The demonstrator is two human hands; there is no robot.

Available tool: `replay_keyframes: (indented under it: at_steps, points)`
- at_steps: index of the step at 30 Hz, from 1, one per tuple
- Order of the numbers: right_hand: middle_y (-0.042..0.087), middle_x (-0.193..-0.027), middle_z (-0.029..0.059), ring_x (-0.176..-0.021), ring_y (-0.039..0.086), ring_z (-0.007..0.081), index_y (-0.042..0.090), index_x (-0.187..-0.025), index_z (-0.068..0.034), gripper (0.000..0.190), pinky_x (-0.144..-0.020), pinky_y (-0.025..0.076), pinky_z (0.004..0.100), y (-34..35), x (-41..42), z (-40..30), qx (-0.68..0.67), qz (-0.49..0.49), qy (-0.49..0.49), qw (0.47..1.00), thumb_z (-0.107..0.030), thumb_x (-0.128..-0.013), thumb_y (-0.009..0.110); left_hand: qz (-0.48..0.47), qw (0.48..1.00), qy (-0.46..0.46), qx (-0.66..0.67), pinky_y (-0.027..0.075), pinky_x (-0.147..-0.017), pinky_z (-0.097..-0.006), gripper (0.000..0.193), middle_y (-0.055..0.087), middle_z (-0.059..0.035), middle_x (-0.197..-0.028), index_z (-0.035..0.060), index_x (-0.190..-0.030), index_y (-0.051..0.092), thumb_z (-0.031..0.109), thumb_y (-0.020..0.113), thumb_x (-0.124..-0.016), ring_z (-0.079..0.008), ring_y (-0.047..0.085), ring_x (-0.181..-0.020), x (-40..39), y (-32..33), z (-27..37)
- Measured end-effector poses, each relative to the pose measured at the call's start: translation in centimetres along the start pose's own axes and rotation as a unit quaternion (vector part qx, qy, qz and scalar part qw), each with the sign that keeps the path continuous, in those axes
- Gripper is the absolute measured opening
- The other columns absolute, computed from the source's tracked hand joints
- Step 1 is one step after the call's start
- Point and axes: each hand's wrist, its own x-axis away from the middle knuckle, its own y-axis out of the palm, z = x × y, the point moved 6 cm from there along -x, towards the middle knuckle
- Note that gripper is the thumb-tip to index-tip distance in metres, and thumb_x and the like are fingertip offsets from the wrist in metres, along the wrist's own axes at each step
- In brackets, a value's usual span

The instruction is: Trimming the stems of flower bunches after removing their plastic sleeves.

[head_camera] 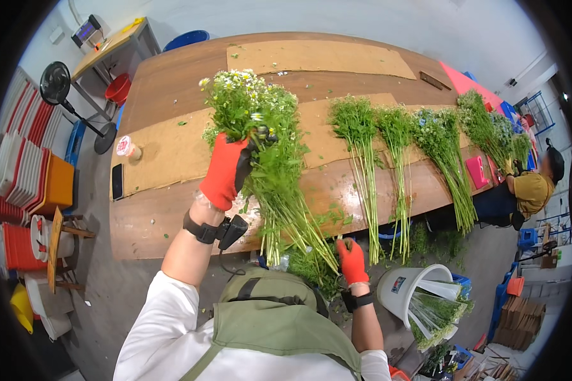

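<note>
My left hand (226,169), in a red and black work glove, grips a bunch of small white daisy-like flowers (240,93) just below the blooms. Right beside it, a large bunch of leafy flower stems (281,166) lies across the wooden table (333,195), its stem ends past the near edge. My right hand (352,262), in a red glove, is at the table's near edge beside those stem ends; its fingers are curled, and whether they hold a stem is unclear. More bunches lie to the right: green stems (362,162), a thinner bunch (400,181) and blue flowers (441,157).
Cardboard sheets (171,147) cover parts of the table, with a drink cup (129,148) and a phone (117,181) at left. A white bucket (400,290) holding wrapped bunches stands on the floor at right. A co-worker (534,190) is at the table's far right end.
</note>
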Motion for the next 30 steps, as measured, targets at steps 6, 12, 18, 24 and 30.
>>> replay_keyframes:
  at_steps: [6,12,18,24,30]
  points:
    - [0.058,-0.124,0.0147,-0.113,0.054,0.0203,0.047,-0.132,0.001,0.042,-0.096,0.041,0.028,0.3,1.7,-14.9,-0.241,-0.044,-0.242,0.939,-0.02,-0.096,0.054,-0.085,0.986,0.072,-0.122,0.046,-0.061,-0.0276,0.02,0.06,-0.002,-0.097,0.0063,-0.112,0.053,0.013,0.056,-0.093,-0.011,0.057,-0.078,0.8,0.6,-1.8]
    - [0.054,-0.126,0.0155,-0.118,0.052,0.022,0.041,-0.137,0.002,0.048,-0.101,0.04,0.0304,3.6,-1.1,-14.0,-0.55,-0.19,-0.067,0.81,-0.017,-0.095,0.055,-0.133,0.921,0.221,-0.291,0.044,-0.06,-0.0268,0.02,0.061,-0.002,-0.089,0.0038,-0.11,0.056,0.012,0.055,-0.092,-0.0101,0.055,-0.075,1.9,3.3,0.2]
    - [0.06,-0.103,0.0104,-0.095,0.058,0.0239,0.057,-0.115,-0.005,0.028,-0.095,0.044,0.0357,3.9,-2.3,-12.6,-0.464,-0.022,-0.22,0.858,-0.025,-0.096,0.054,-0.097,0.938,0.215,-0.253,0.045,-0.057,-0.0271,0.02,0.061,-0.0009,-0.086,0.0027,-0.11,0.056,0.012,0.056,-0.092,-0.0102,0.056,-0.068,1.1,1.6,-2.3]
    - [0.032,-0.056,-0.0028,-0.051,0.033,0.0123,0.05,-0.072,-0.012,0.032,-0.055,0.036,0.0237,1.5,-1.7,-13.4,-0.832,-0.114,-0.076,0.538,-0.033,-0.096,0.052,-0.061,0.994,0.03,-0.087,0.048,-0.065,-0.0276,0.022,0.063,-0.0034,-0.092,0.0028,-0.112,0.056,0.012,0.057,-0.092,-0.0109,0.059,-0.077,0.7,0.0,-2.2]
    - [0.03,-0.057,-0.003,-0.047,0.028,0.0116,0.046,-0.074,-0.016,0.03,-0.045,0.025,0.0276,0.5,-1.8,-3.8,-0.795,-0.051,0.01,0.605,-0.037,-0.095,0.052,-0.103,0.991,0.059,-0.057,0.049,-0.075,-0.0287,0.031,0.062,-0.0015,-0.106,0.0023,-0.121,0.053,0.015,0.057,-0.093,-0.0109,0.058,-0.091,2.7,2.9,-4.0]
